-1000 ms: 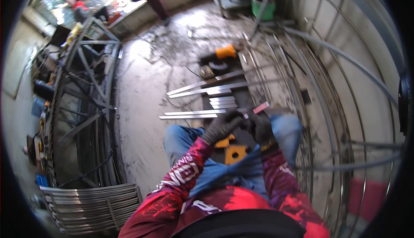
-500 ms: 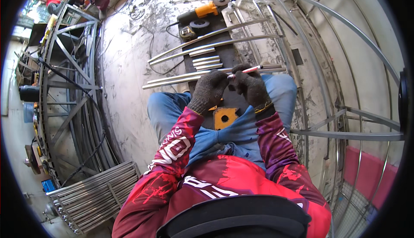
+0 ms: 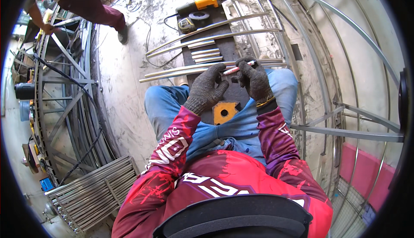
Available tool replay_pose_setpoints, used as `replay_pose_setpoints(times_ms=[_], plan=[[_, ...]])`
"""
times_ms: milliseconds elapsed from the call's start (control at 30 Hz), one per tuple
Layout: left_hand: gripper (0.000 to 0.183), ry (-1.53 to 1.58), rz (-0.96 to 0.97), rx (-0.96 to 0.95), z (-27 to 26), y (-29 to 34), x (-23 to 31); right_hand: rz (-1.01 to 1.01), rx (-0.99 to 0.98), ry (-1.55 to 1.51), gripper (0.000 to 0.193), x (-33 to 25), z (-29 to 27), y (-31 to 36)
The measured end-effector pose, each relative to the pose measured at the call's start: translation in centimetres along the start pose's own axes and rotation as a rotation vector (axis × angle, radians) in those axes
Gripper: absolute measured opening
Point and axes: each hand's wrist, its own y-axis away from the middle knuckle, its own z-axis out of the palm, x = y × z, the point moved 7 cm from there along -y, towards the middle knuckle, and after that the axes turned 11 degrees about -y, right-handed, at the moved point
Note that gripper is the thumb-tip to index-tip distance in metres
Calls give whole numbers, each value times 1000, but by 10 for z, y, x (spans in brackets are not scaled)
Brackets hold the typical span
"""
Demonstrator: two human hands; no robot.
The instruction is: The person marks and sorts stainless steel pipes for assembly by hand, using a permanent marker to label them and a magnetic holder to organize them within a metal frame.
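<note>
Both my hands wear dark knitted gloves, held over long metal tubes (image 3: pixel 168 74) that lie crosswise between my knees. My right hand (image 3: pixel 254 82) pinches a white and red marker pen (image 3: pixel 233 70), which slants toward the left hand. My left hand (image 3: pixel 209 88) is half open, its thumb apart from the fingers, and its fingertips are near the pen's left end and the tubes. Whether they touch either one cannot be made out. Just beyond lie several short cut tubes (image 3: pixel 207 56) on a dark board (image 3: pixel 186 59).
Farther off are two more long tubes (image 3: pixel 181 45), a tape measure (image 3: pixel 186 25), a grinding disc (image 3: pixel 199 15) and a yellow-black angle grinder (image 3: pixel 198 4). A yellow plate (image 3: pixel 225 112) sits between my legs. Metal frames (image 3: pixel 351 133) stand right; a rack of steel (image 3: pixel 71 83) stands left, beside another person (image 3: pixel 92 1).
The marker has shifted in my right hand and now lies between both hands. My left thumb has spread away from its fingers. The other person has come further into view at upper left.
</note>
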Motion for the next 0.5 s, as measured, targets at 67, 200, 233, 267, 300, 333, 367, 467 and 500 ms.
replay_pose_setpoints(times_ms=[67, 200, 233, 267, 300, 333, 367, 467, 500], plan=[[45, -19, 37, 30, 4, 1, -7, -5, 8, -19, 17, -1, 1, 0], [37, 531, -254, -62, 8, 6, -38, -34, 51, -126, 17, 0, -19, -6], [36, 723, -437, -121, 11, 9, -42, -43, 59, -129, 17, -1, -22, -5], [31, 892, -281, 7, 5, 3, -40, -39, 72, -126, 17, -1, -18, -3], [31, 888, -280, 10, 7, 4, -45, -35, 85, -123, 17, -1, -15, -2], [28, 920, -303, 105, 5, 5, -54, -35, 81, -126, 17, 0, -11, -2], [25, 953, -325, 195, 2, 4, -55, -34, 77, -109, 17, 0, -10, -2], [24, 1265, -337, 257, 10, 5, -54, -42, 84, -84, 17, -1, -9, -1], [25, 1400, -345, 286, 13, 5, -52, -50, 94, -74, 17, -1, -10, -1]])
